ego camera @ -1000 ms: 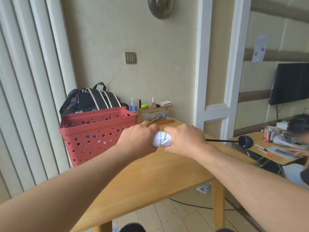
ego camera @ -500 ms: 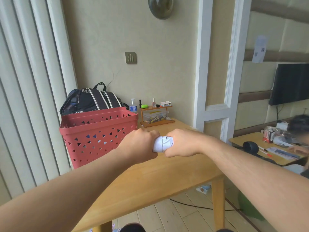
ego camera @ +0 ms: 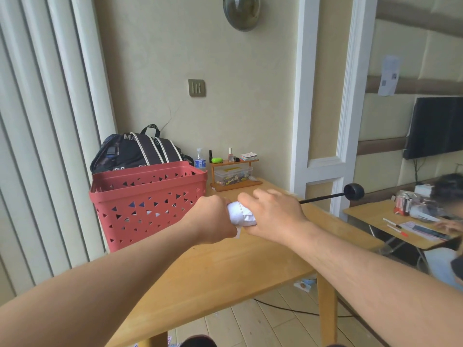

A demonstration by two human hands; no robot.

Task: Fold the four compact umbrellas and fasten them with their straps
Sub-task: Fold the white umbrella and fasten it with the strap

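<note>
Out comes the shaft again; half a second back the black handle (ego camera: 353, 192) sat low by the far table, now it juts up and right on its thin rod; both hands are together over the wooden table (ego camera: 225, 269), left hand (ego camera: 213, 219) and right hand (ego camera: 273, 216) each wrapped round the white umbrella (ego camera: 241, 216); the bundle sits squeezed between the fists, in front of the red basket (ego camera: 147, 201); I judge that canopy soft, light and springy, likely to slip and unroll; best gripped round the rolled fabric, with the stiff handle for leverage; the strap I cannot make out for certain.
</note>
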